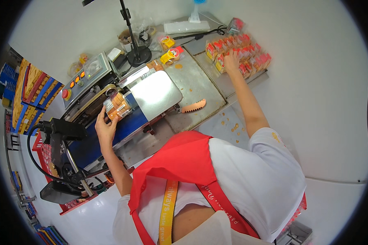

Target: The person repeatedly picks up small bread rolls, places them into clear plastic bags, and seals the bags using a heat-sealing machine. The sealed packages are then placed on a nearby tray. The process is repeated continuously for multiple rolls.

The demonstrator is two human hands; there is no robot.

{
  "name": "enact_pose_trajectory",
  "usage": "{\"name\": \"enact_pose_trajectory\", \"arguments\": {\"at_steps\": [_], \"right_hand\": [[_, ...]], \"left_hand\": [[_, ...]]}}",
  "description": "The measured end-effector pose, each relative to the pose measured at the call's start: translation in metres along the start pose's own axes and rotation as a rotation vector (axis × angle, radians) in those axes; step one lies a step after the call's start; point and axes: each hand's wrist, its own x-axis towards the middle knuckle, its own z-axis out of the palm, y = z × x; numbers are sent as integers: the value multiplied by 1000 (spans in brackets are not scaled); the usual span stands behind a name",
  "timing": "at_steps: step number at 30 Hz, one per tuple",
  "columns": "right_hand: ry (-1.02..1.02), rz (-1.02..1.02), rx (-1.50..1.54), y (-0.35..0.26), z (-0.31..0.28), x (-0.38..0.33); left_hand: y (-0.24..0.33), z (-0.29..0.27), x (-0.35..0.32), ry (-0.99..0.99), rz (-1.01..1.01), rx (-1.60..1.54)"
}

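My left hand [106, 129] is closed round the lower end of a clear bag of biscuits [119, 107], which holds several golden-brown rounds. That bag is at the blue conveyor belt [129, 127] of a sealing machine [95, 81]. At the back right my right hand [232, 62] reaches down among rows of biscuit packs [246, 53] with red and yellow labels. Its fingers are drawn together at the top of one pack [220, 63], partly hiding it. Between my hands, a shiny metal plate [157, 94] lies over the belt.
A knife with a copper-coloured handle [193, 106] lies on the crumb-strewn metal table [200, 87]. Two yellow-labelled packs, one of them a biscuit pack [171, 56], lie beyond the plate. A black stand [139, 56] rises behind the machine. Left of the belt is a black bracket [65, 132] with cables.
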Motion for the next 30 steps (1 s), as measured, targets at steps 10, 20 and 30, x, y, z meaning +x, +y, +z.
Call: {"name": "enact_pose_trajectory", "arguments": {"at_steps": [10, 20, 30], "right_hand": [[-173, -210, 824, -89, -199, 28], [-422, -482, 1355, -133, -268, 26], [-363, -492, 1704, -191, -234, -16]], "left_hand": [[147, 75, -16, 42, 708, -20], [148, 136, 64, -565, 193, -1124], [115, 111, 60, -507, 241, -1556]]}}
